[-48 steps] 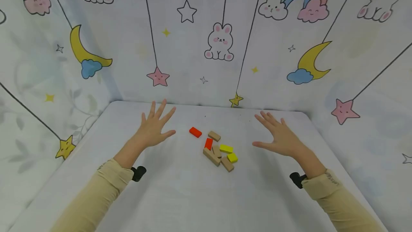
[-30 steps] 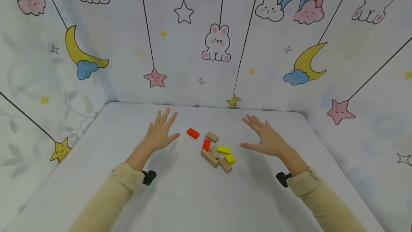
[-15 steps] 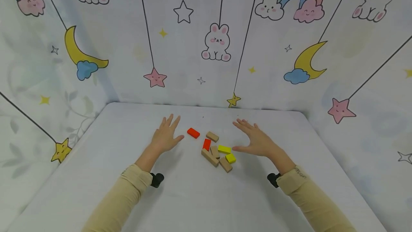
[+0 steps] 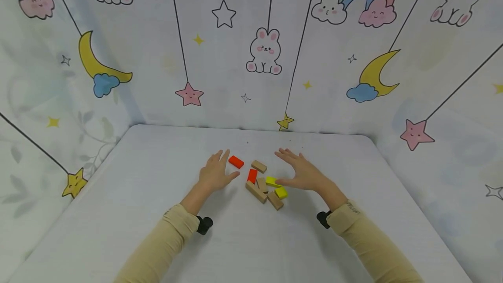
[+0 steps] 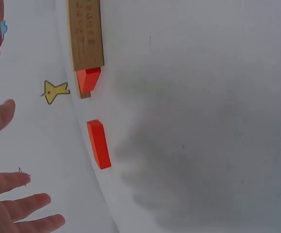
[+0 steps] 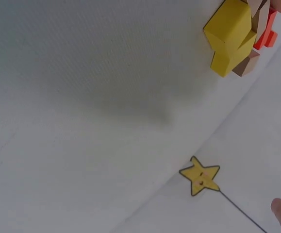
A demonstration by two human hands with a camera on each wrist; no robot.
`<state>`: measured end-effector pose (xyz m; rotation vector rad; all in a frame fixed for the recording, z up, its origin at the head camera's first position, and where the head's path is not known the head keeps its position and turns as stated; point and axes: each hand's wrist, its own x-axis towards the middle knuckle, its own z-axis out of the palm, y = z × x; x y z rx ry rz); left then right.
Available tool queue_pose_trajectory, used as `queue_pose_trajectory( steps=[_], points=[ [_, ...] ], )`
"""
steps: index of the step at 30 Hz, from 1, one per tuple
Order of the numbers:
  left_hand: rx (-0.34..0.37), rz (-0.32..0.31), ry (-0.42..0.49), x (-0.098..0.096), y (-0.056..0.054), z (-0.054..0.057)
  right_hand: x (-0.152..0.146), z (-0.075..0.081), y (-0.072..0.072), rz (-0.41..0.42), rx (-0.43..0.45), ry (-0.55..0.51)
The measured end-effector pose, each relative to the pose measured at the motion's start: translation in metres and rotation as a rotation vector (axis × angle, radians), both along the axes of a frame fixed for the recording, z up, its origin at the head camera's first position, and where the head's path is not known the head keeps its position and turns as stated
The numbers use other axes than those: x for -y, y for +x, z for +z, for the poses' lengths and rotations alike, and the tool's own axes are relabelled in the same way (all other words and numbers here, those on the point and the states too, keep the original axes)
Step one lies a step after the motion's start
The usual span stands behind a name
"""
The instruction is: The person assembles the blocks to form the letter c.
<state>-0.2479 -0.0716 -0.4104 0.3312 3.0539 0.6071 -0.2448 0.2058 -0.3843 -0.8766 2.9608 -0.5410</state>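
at the left of the white table (image 4: 98, 222), a tan sleeve (image 4: 157, 248) reaches in from the near edge, a small black device (image 4: 204, 225) at its cuff. beyond it the left hand (image 4: 214, 174) hovers over the tabletop, fingers apart and thumb held out to the right. just right of its fingertips lies a red block (image 4: 236, 162), a little apart from the loose cluster at mid-table. the cluster starts with a second red block (image 4: 252, 176), just beyond a long wooden block (image 4: 256, 191) that slants from far left to near right. on the far side sits a short wooden block (image 4: 259, 166); another wooden piece (image 4: 262, 184) lies just right of the long one. then come a yellow bar (image 4: 271, 181), a near wooden block (image 4: 275, 200) and a squarish yellow block (image 4: 280, 192). above the yellow bar's right end, in the head view, is the thumb of the right hand (image 4: 301, 175), raised, its thumb well away from the fingers; whether those fingers touch each other i cannot tell. rightmost is the other tan sleeve (image 4: 369, 239).
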Motion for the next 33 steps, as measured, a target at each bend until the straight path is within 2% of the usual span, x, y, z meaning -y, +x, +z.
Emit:
queue_pose_trajectory(
  steps=[9, 16, 22, 27, 33],
  points=[
    [0.040, -0.013, 0.008, -0.021, 0.013, -0.009, 0.011, -0.010, -0.006, 0.006, 0.043, -0.002],
    [0.077, -0.022, -0.040, -0.037, 0.022, -0.016, 0.018, -0.017, -0.009, 0.005, 0.075, -0.017],
    [0.100, -0.026, -0.038, -0.049, 0.029, -0.023, 0.025, -0.021, -0.011, 0.015, 0.100, -0.015],
    [0.090, -0.021, -0.021, -0.054, 0.030, -0.031, 0.029, -0.025, -0.012, -0.004, 0.106, 0.009],
    [0.069, -0.005, -0.003, -0.060, 0.033, -0.031, 0.033, -0.031, -0.015, -0.023, 0.128, 0.015]
  ],
)
